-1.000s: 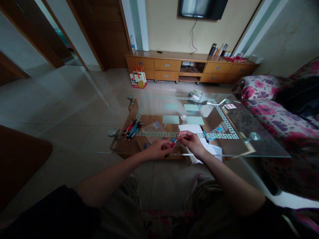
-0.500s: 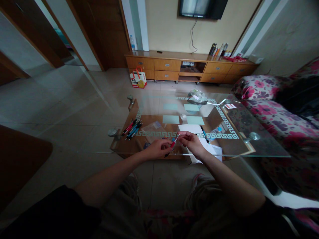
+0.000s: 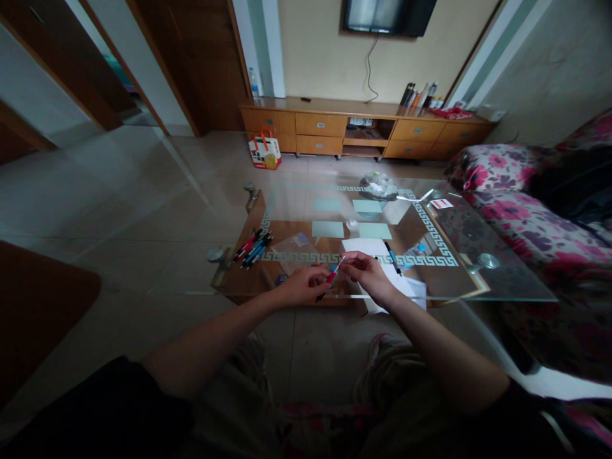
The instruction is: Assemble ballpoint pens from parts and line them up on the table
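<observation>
My left hand [image 3: 302,285] grips the barrel of a red pen [image 3: 329,278] above the near edge of the glass coffee table [image 3: 502,280]. My right hand [image 3: 367,273] pinches the pen's thin pale tip end between thumb and fingers. Both hands meet at the pen, just in front of a white sheet of paper [image 3: 366,247]. A blue pen [image 3: 392,257] lies on that sheet to the right of my right hand.
A bunch of several red, blue and black pens [image 3: 252,247] lies at the table's left. Pale green cards [image 3: 327,229] and a clear plastic bag [image 3: 295,245] sit mid-table, a crumpled bag [image 3: 377,185] at the far edge. A floral sofa [image 3: 521,210] stands right, a wooden cabinet [image 3: 363,127] behind.
</observation>
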Demonstrator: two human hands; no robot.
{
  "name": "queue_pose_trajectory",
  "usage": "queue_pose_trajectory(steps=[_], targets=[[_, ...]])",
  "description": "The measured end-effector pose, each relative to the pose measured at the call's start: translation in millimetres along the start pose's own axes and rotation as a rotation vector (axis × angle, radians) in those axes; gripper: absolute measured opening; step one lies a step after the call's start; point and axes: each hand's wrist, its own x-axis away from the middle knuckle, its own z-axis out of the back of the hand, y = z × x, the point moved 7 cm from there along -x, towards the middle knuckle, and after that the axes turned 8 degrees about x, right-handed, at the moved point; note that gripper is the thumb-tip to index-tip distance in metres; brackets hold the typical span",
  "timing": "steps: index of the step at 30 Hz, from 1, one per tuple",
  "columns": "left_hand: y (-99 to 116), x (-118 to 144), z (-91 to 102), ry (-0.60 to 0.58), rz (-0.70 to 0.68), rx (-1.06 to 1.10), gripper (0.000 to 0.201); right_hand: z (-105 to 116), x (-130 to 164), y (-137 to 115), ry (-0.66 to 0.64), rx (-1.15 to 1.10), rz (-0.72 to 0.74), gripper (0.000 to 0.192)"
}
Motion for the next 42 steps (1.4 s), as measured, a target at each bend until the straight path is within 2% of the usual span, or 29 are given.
queue_pose_trajectory(steps=[26,36,39,42], targets=[[-2.6,0.1,-1.1,-0.010,-0.002,-0.003,0.035,0.1,-0.3,1.1,-0.006,0.033,0.028,0.043],[-1.7,-0.2,-1.3,-0.015,0.006,0.014,0.038,-6.0,0.4,0.7,-0.051,-0.006,0.016,0.051],[-0.5,-0.2,-0.3,-0.008,0.000,0.025,0.036,4.2,-2.0,-3.1,-0.006,0.023,0.023,0.050],[-0.9,-0.1,1.1,0.009,0.000,0.021,0.034,35.5,-5.8,-8.5,0.176,0.118,0.060,0.045]])
